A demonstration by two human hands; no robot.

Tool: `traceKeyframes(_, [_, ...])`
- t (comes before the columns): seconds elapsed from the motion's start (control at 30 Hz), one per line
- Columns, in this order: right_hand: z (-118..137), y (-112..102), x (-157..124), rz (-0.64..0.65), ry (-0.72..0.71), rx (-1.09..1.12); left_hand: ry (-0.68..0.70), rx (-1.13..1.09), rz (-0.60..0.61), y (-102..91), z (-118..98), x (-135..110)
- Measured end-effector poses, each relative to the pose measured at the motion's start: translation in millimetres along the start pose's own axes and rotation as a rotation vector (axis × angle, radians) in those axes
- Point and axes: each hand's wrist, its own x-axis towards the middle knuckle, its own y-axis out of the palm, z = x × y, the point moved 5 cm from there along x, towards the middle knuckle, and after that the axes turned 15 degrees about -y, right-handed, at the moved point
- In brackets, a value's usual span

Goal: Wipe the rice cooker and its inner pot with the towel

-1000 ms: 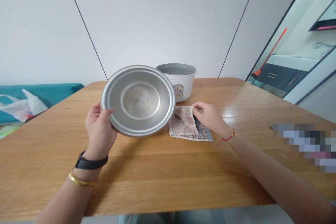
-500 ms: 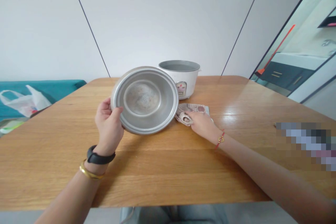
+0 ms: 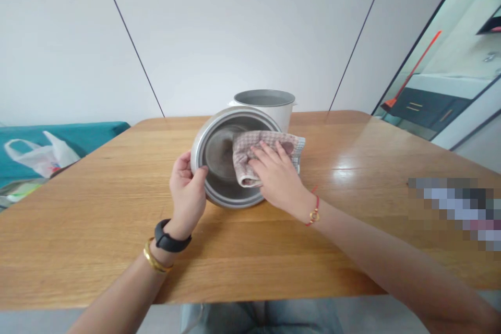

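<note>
We are holding a tilted metal bowl (image 3: 221,154) by its left rim in our left hand (image 3: 187,188), and resting our right hand (image 3: 276,171), loosely spread, on a cloth (image 3: 243,155) covering the bowl's right side

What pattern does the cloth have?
The cloth has a pinkish check, clearest in the head view.

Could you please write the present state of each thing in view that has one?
Metal bowl: tilted, its inside showing.
Cloth: folded over, partly covering the bowl.
Left hand: closed on the bowl's rim.
Right hand: spread flat over the cloth.
Cooker: upright, uncovered.
Plastic bag: crumpled.
Broom: slanted.
</note>
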Motion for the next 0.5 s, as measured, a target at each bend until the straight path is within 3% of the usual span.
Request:
traceKeyframes(0.13, [-1, 45, 11, 0.345, -0.003, -0.062, 0.011, 0.042, 0.021, 3.0, 0, -8])
traceKeyframes(0.27, [9, 51, 24, 0.454, 0.033, 0.269, 0.038, 0.053, -0.02, 8.8, -3, -11])
traceKeyframes(0.33, [20, 52, 38, 0.421, 0.119, 0.601, 0.037, 0.011, -0.05, 10.9, -3, -9])
traceKeyframes(0.4, [29, 56, 54, 0.292, 0.245, 0.933, 0.014, -0.044, -0.075, 11.3, -2, -7])
traceKeyframes(0.5, [38, 59, 69, 0.077, 0.299, 1.17, -0.038, -0.084, -0.106, 7.9, 0, -3])
